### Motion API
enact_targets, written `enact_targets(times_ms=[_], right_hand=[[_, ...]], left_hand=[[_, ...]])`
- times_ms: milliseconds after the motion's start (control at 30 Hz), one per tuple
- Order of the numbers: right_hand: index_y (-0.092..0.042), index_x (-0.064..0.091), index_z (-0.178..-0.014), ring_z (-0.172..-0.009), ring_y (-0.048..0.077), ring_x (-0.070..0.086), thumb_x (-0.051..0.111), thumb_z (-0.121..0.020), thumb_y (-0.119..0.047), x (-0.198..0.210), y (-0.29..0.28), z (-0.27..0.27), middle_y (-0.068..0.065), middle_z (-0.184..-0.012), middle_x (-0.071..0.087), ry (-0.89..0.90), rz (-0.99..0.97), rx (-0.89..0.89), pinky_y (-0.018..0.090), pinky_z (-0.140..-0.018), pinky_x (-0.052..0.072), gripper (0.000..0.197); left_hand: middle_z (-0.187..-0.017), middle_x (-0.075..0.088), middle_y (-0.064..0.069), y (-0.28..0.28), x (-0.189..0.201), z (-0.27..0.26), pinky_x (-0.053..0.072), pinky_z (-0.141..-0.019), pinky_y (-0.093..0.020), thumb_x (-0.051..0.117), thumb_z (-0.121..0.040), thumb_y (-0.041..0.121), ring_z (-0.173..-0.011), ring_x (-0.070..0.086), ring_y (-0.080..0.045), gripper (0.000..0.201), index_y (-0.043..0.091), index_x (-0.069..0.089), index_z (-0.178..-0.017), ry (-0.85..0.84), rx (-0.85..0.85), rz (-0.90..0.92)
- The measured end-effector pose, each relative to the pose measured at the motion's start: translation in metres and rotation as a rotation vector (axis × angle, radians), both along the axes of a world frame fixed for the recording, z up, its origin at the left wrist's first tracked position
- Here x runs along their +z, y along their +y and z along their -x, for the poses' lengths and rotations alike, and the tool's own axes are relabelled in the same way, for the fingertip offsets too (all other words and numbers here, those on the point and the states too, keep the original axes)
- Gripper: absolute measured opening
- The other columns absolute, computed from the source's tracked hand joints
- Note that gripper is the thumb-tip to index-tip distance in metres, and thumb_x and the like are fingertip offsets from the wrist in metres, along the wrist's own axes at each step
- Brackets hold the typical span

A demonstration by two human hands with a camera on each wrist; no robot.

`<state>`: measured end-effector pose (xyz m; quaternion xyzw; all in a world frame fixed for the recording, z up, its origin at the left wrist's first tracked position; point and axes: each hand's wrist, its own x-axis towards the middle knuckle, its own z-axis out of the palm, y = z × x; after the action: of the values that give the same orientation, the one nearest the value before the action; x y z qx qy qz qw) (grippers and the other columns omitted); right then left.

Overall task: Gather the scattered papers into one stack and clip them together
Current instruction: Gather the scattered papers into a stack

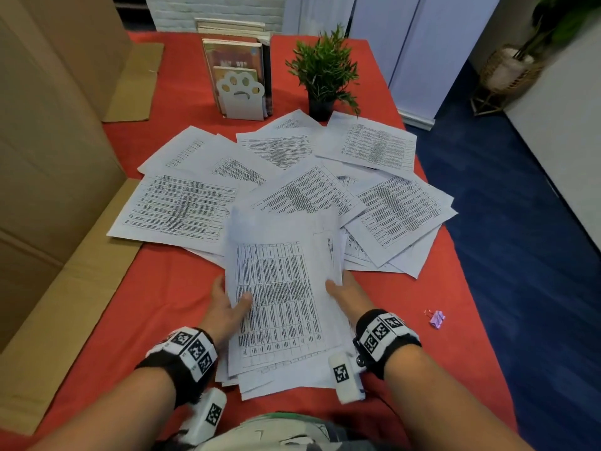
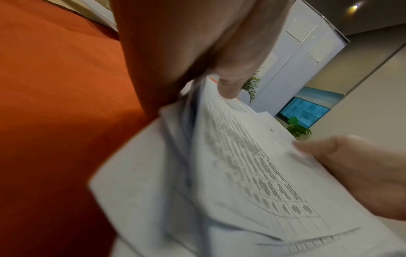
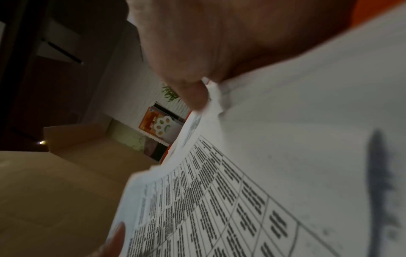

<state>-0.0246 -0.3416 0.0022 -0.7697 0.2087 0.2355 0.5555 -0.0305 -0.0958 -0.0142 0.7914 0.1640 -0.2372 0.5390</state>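
1. Two hands on one gathered stack of papers (image 1: 279, 297) at the near middle of the red tablecloth (image 1: 169, 288): left hand (image 1: 226, 307) gripping the stack's left edge, thumb (image 2: 228, 83) on top and the rest underneath; right hand (image 1: 346, 296) clasping the right edge, thumb (image 3: 193, 93) over the top sheet.
2. Roughly nine loose printed sheets (image 1: 305, 177) fanned out and overlapping just beyond the stack; exact count hard to tell where they overlap.
3. One purple binder clip (image 1: 436, 319) lying alone on the cloth, right of the right wrist, apart from all paper.
4. One white paw-shaped bookend (image 1: 241, 94) at the far edge, propping several upright books (image 1: 234, 50).
5. One small black pot (image 1: 321, 109) holding one green plant (image 1: 325, 65), beside the bookend and touching the farthest sheets.
6. One large cardboard box (image 1: 55, 151) along the left side.
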Motion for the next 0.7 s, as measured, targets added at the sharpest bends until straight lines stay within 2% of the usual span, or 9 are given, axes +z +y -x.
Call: enact_targets(times_ms=[67,133,233,300,367,467,533,600,700], right_hand=[[-0.018,0.036,-0.135,-0.116,0.025,0.055,0.053,-0.085,-0.009,-0.001,0.0,0.002,0.006,-0.127,0.056,0.009,0.046,0.106,0.043,-0.102,0.045,0.053],[-0.019,0.036,-0.136,-0.11,0.022,0.056,0.051,-0.085,-0.001,0.005,0.0,0.005,0.003,-0.123,0.055,-0.017,0.039,0.107,0.035,-0.096,0.046,0.056],[-0.024,0.037,-0.135,-0.112,0.017,0.055,0.052,-0.083,-0.001,0.024,-0.001,0.002,-0.001,-0.127,0.055,-0.175,-0.016,0.002,0.036,-0.102,0.044,0.059],[-0.029,0.039,-0.132,-0.116,0.017,0.054,0.053,-0.083,-0.001,0.043,0.003,-0.006,-0.002,-0.128,0.055,-0.312,-0.059,-0.065,0.038,-0.105,0.041,0.059],[-0.033,0.045,-0.122,-0.11,0.014,0.058,0.053,-0.083,0.003,0.065,0.009,-0.014,-0.006,-0.117,0.06,-0.459,-0.102,-0.151,0.035,-0.101,0.044,0.053],[-0.038,0.053,-0.105,-0.098,0.005,0.063,0.055,-0.082,0.008,0.096,0.017,-0.022,-0.014,-0.103,0.064,-0.626,-0.225,-0.247,0.026,-0.09,0.049,0.052],[-0.035,0.053,-0.104,-0.097,0.01,0.064,0.059,-0.08,0.011,0.106,0.016,-0.02,-0.009,-0.103,0.066,-0.666,-0.281,-0.249,0.029,-0.088,0.052,0.052],[-0.028,0.053,-0.108,-0.099,0.016,0.065,0.064,-0.076,0.013,0.105,0.013,-0.017,0.0,-0.106,0.066,-0.665,-0.315,-0.24,0.033,-0.089,0.052,0.053],[-0.016,0.053,-0.118,-0.105,0.03,0.064,0.073,-0.063,-0.002,0.093,0.009,-0.01,0.014,-0.11,0.067,-0.631,-0.286,-0.248,0.047,-0.096,0.05,0.06]], left_hand=[[-0.126,0.05,-0.004,0.001,0.001,0.001,0.044,-0.099,-0.04,0.057,-0.09,0.026,-0.118,0.053,-0.026,0.07,0.013,0.016,-0.144,-0.025,0.059,0.057],[-0.116,0.056,-0.002,0.005,0.003,0.002,0.047,-0.091,-0.037,0.061,-0.088,0.02,-0.113,0.058,-0.028,0.052,0.012,0.035,-0.133,-0.104,0.06,0.004],[-0.117,0.061,-0.001,0.015,0.019,-0.004,0.049,-0.094,-0.048,0.069,-0.079,0.022,-0.111,0.06,-0.026,0.049,0.031,0.044,-0.12,-0.222,0.102,0.086],[-0.122,0.062,-0.003,0.015,0.038,-0.013,0.048,-0.096,-0.052,0.071,-0.073,0.026,-0.113,0.06,-0.024,0.057,0.033,0.045,-0.122,-0.332,0.135,0.164],[-0.118,0.063,0.0,0.009,0.061,-0.025,0.047,-0.098,-0.044,0.068,-0.08,0.01,-0.11,0.06,-0.018,0.051,0.027,0.046,-0.123,-0.468,0.193,0.249],[-0.101,0.069,0.018,0.002,0.093,-0.034,0.05,-0.086,-0.017,0.063,-0.081,-0.007,-0.096,0.064,0.004,0.045,0.025,0.054,-0.112,-0.656,0.256,0.319],[-0.087,0.072,0.027,0.003,0.102,-0.035,0.048,-0.077,-0.007,0.068,-0.075,-0.011,-0.086,0.064,0.012,0.044,0.023,0.059,-0.102,-0.715,0.255,0.319],[-0.081,0.07,0.033,0.006,0.103,-0.032,0.047,-0.073,-0.005,0.071,-0.069,-0.012,-0.079,0.063,0.016,0.046,0.025,0.061,-0.092,-0.747,0.202,0.269],[-0.074,0.071,0.023,0.007,0.101,-0.026,0.049,-0.067,-0.011,0.069,-0.063,-0.007,-0.069,0.061,0.01,0.034,0.021,0.065,-0.082,-0.766,0.105,0.272]])
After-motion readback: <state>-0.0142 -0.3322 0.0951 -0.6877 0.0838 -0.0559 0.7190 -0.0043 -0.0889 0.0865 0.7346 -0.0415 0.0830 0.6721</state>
